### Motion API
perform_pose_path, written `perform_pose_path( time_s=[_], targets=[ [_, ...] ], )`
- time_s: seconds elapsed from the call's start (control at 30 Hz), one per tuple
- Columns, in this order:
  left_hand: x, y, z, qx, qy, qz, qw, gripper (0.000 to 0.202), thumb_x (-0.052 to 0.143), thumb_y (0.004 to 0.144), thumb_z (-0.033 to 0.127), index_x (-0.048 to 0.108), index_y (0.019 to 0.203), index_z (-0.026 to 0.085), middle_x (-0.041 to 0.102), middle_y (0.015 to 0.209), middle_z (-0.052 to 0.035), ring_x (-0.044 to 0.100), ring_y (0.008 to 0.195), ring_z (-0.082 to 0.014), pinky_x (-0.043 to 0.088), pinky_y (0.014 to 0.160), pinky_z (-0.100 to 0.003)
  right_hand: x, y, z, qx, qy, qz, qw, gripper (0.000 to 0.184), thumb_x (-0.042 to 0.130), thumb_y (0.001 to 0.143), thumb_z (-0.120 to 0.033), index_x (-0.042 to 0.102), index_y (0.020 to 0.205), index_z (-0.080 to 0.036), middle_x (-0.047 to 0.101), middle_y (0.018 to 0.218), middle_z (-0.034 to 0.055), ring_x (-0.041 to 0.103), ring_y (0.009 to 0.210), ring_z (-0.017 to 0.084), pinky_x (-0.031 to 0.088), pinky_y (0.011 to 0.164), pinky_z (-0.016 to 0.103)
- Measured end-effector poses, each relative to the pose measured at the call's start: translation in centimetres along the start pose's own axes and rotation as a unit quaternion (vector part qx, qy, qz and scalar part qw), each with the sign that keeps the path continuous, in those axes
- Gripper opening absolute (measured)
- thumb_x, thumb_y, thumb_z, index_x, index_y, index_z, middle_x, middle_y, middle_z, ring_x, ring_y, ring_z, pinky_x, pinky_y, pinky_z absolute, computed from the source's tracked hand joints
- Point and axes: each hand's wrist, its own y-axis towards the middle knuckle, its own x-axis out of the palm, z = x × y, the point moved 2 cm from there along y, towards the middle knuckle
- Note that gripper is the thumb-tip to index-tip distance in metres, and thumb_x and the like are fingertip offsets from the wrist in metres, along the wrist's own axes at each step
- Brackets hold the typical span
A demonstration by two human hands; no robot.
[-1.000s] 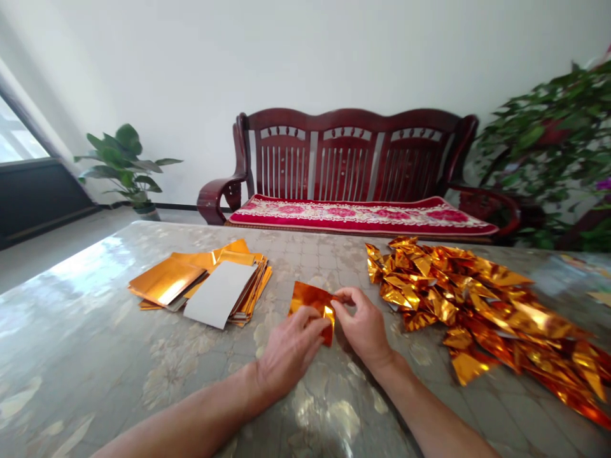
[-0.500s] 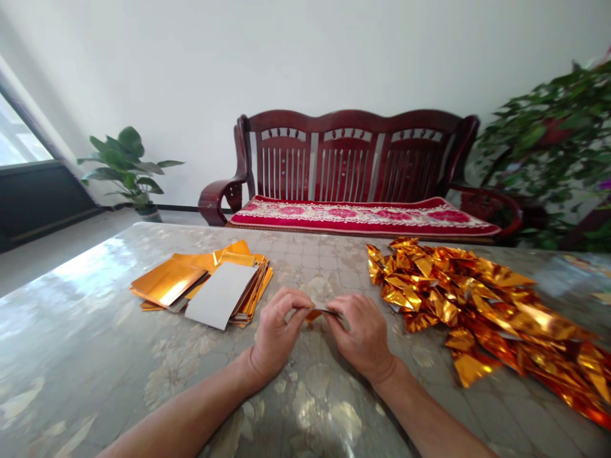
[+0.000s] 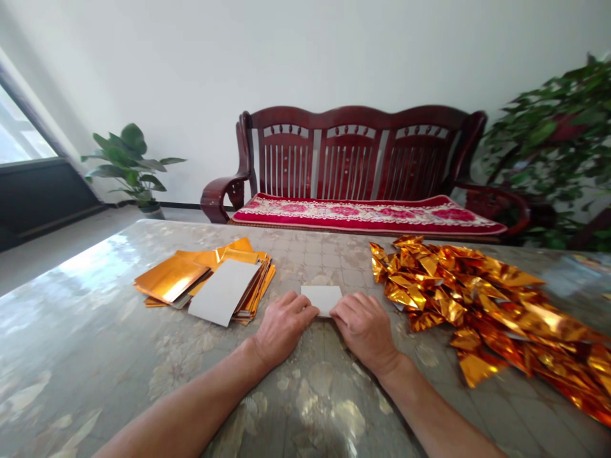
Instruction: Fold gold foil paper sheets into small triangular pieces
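Observation:
Between my two hands is a small sheet of paper (image 3: 321, 296), pale grey-white side up, its near edge at my fingertips. My left hand (image 3: 285, 324) has its fingers closed on the sheet's left near corner. On the right near corner, my right hand (image 3: 365, 327) is pinched the same way. My fingers hide both corners. To the left lies a stack of gold foil paper (image 3: 172, 280) with a pale sheet (image 3: 224, 292) face up on top. A heap of folded gold foil pieces (image 3: 443, 280) spreads to the right of my right hand.
The table (image 3: 167, 401) has a glossy patterned cover. Behind it stands a dark red wooden bench (image 3: 353, 159) with a red floral cushion (image 3: 372, 216). Potted plants (image 3: 128, 159) stand at both sides. A clear plastic bag (image 3: 580, 277) lies at the far right.
The sheet was held edge-on with a little gold showing below; now its pale side faces up. My hands have turned knuckles up and lowered slightly. The view has shifted a little.

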Motion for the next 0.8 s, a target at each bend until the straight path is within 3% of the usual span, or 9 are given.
perform_pose_path(
  time_s=[0.13,0.37,0.53,0.7,0.8],
  targets=[
    [0.4,0.1,0.3,0.005,-0.004,-0.040,0.999,0.019,0.049,0.097,0.024,0.067,0.092,0.023,0.064,0.084,-0.0033,0.051,0.084,-0.0188,0.042,0.072,-0.029,0.5,-0.2,0.1,-0.006,0.012,-0.034,0.999,0.016,0.061,0.091,-0.021,0.066,0.076,-0.022,0.064,0.076,0.0024,0.052,0.080,0.019,0.031,0.070,0.033],
    [0.2,0.1,-0.4,-0.067,-0.066,-0.052,0.994,0.025,0.047,0.098,0.027,0.069,0.085,0.023,0.066,0.084,-0.0015,0.055,0.082,-0.0165,0.040,0.074,-0.027,0.5,-0.3,0.6,-0.011,0.085,-0.087,0.993,0.014,0.058,0.094,-0.026,0.070,0.088,-0.024,0.065,0.084,0.0026,0.053,0.084,0.018,0.035,0.076,0.031],
    [0.6,0.3,-1.3,-0.139,-0.126,-0.060,0.980,0.021,0.054,0.094,0.031,0.072,0.086,0.024,0.070,0.086,-0.0012,0.061,0.087,-0.0175,0.041,0.077,-0.026,0.7,-0.2,1.2,0.046,0.110,-0.094,0.988,0.022,0.054,0.095,-0.026,0.070,0.081,-0.023,0.065,0.079,0.0020,0.054,0.082,0.018,0.038,0.075,0.030],
    [0.8,0.6,-1.8,-0.209,-0.172,-0.083,0.959,0.018,0.056,0.091,0.033,0.074,0.092,0.027,0.073,0.093,-0.0001,0.065,0.090,-0.0178,0.043,0.079,-0.025,1.2,-0.1,1.6,0.131,0.132,-0.092,0.978,0.009,0.061,0.089,-0.025,0.069,0.091,-0.025,0.067,0.081,0.0002,0.059,0.083,0.018,0.039,0.073,0.028],
    [0.7,0.8,-1.8,-0.241,-0.178,-0.083,0.951,0.019,0.055,0.091,0.034,0.073,0.091,0.027,0.074,0.091,0.0009,0.067,0.086,-0.0173,0.042,0.074,-0.024,1.3,0.1,1.5,0.145,0.117,-0.096,0.978,0.006,0.060,0.088,-0.024,0.066,0.087,-0.025,0.066,0.079,-0.0003,0.059,0.081,0.018,0.038,0.069,0.028]
  ],
)
